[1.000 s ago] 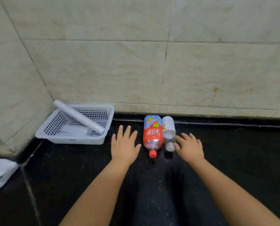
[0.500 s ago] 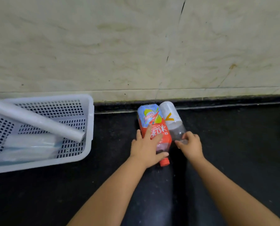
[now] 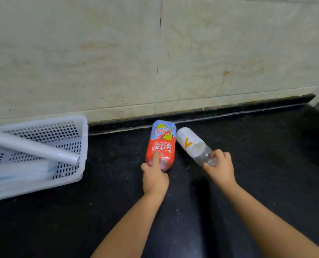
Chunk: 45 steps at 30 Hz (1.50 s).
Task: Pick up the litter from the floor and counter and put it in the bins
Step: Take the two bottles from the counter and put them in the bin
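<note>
Left hand (image 3: 155, 178): grip closed round the neck end of the red bottle (image 3: 161, 145).
Right hand (image 3: 221, 168): grip closed on the clear bottle (image 3: 192, 144).
Bottles: lying on the counter (image 3: 266, 164), right of the white basket (image 3: 80, 146).

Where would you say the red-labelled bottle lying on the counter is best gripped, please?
Probably at the neck end nearest the person, coming from the near side. The red-labelled bottle lies with its base toward the wall, so the narrow end faces the left hand, whose fingers already wrap it there.
</note>
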Tool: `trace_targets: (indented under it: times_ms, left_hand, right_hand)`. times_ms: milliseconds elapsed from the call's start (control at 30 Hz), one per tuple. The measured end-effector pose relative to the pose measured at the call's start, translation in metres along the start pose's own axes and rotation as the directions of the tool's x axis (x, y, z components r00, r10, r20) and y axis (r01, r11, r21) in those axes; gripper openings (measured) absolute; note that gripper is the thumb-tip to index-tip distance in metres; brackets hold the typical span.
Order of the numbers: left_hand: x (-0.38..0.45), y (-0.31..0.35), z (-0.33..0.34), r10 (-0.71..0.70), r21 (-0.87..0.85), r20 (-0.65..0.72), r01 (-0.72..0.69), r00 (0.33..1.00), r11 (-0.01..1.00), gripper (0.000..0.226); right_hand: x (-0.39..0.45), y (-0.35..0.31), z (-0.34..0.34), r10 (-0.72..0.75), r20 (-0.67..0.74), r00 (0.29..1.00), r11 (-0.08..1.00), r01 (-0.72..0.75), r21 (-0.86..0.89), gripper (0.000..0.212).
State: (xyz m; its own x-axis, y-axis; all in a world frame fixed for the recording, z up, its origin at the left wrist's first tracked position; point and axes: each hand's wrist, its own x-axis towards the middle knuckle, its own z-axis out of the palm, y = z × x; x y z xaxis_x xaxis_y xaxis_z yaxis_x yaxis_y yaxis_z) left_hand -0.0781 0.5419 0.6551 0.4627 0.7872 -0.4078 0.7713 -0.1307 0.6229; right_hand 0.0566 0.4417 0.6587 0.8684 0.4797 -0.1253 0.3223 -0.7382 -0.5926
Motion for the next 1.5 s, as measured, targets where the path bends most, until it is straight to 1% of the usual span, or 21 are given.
trace_targets:
  times_ms: [100, 167, 267, 400, 500, 600, 667, 733, 833, 900, 1033, 1100, 1167, 1300, 1367, 1433, 1500]
  left_hand:
    - [-0.027, 0.022, 0.001, 0.127, 0.112, -0.114, -0.114, 0.985, 0.987, 0.044]
    - [-0.049, 0.048, 0.005, 0.238, 0.231, -0.128, -0.204, 0.963, 0.951, 0.035]
    - [-0.096, 0.098, 0.027, 0.429, 0.395, -0.061, -0.374, 0.901, 0.840, 0.041]
    - [-0.185, 0.172, 0.094, 0.602, 0.444, 0.028, -0.550, 0.798, 0.707, 0.041]
    - [-0.261, 0.231, 0.164, 0.716, 0.464, 0.107, -0.672, 0.689, 0.577, 0.031]
    - [-0.343, 0.290, 0.242, 0.795, 0.429, 0.221, -0.788, 0.565, 0.441, 0.027]
    - [-0.402, 0.323, 0.296, 0.830, 0.379, 0.323, -0.866, 0.455, 0.327, 0.029]
    - [-0.457, 0.349, 0.348, 0.852, 0.326, 0.409, -0.924, 0.328, 0.199, 0.030]
    - [-0.527, 0.378, 0.423, 0.842, 0.245, 0.519, -0.969, 0.148, 0.020, 0.028]
    - [-0.566, 0.394, 0.470, 0.810, 0.183, 0.585, -0.980, 0.043, -0.080, 0.026]
    - [-0.628, 0.429, 0.562, 0.702, 0.072, 0.705, -0.974, -0.102, -0.215, 0.027]
    - [-0.655, 0.451, 0.609, 0.663, 0.001, 0.725, -0.964, -0.183, -0.267, 0.027]
    - [-0.683, 0.473, 0.655, 0.620, -0.068, 0.740, -0.945, -0.262, -0.318, 0.027]
    - [-0.737, 0.510, 0.729, 0.494, -0.155, 0.779, -0.881, -0.387, -0.446, 0.029]
    - [-0.763, 0.524, 0.765, 0.433, -0.190, 0.790, -0.846, -0.433, -0.499, 0.029]
    - [-0.787, 0.530, 0.800, 0.366, -0.213, 0.814, -0.818, -0.451, -0.535, 0.031]
    - [-0.809, 0.531, 0.835, 0.302, -0.229, 0.841, -0.801, -0.449, -0.554, 0.032]
  right_hand:
    - [-0.016, 0.023, -0.039, -0.036, -0.078, 0.996, 0.998, 0.039, 0.044, 0.031]
    - [-0.031, 0.045, -0.071, -0.061, -0.117, 0.991, 0.996, 0.068, 0.060, 0.030]
    - [-0.059, 0.088, -0.126, -0.093, -0.180, 0.979, 0.991, 0.109, 0.082, 0.034]
    - [-0.112, 0.174, -0.218, -0.063, -0.272, 0.960, 0.992, 0.089, 0.086, 0.037]
    - [-0.166, 0.256, -0.298, -0.015, -0.350, 0.937, 0.999, 0.024, 0.023, 0.038]
    - [-0.226, 0.333, -0.381, 0.070, -0.398, 0.915, 0.995, -0.093, -0.039, 0.039]
    - [-0.266, 0.384, -0.429, 0.148, -0.431, 0.890, 0.980, -0.192, -0.061, 0.040]
    - [-0.303, 0.433, -0.468, 0.236, -0.487, 0.841, 0.952, -0.300, -0.055, 0.041]
    - [-0.356, 0.502, -0.508, 0.373, -0.575, 0.728, 0.889, -0.459, -0.005, 0.041]
    - [-0.386, 0.544, -0.529, 0.442, -0.613, 0.655, 0.832, -0.555, 0.007, 0.040]
    - [-0.431, 0.626, -0.563, 0.571, -0.617, 0.541, 0.681, -0.732, -0.011, 0.040]
    - [-0.444, 0.666, -0.582, 0.631, -0.601, 0.490, 0.599, -0.800, -0.025, 0.036]
    - [-0.452, 0.705, -0.605, 0.695, -0.580, 0.425, 0.509, -0.861, -0.020, 0.034]
    - [-0.468, 0.770, -0.644, 0.810, -0.529, 0.255, 0.352, -0.932, 0.090, 0.036]
    - [-0.479, 0.801, -0.657, 0.851, -0.498, 0.166, 0.280, -0.946, 0.163, 0.040]
    - [-0.491, 0.829, -0.664, 0.898, -0.430, 0.089, 0.205, -0.951, 0.231, 0.047]
    - [-0.503, 0.858, -0.664, 0.942, -0.334, 0.018, 0.121, -0.950, 0.289, 0.048]
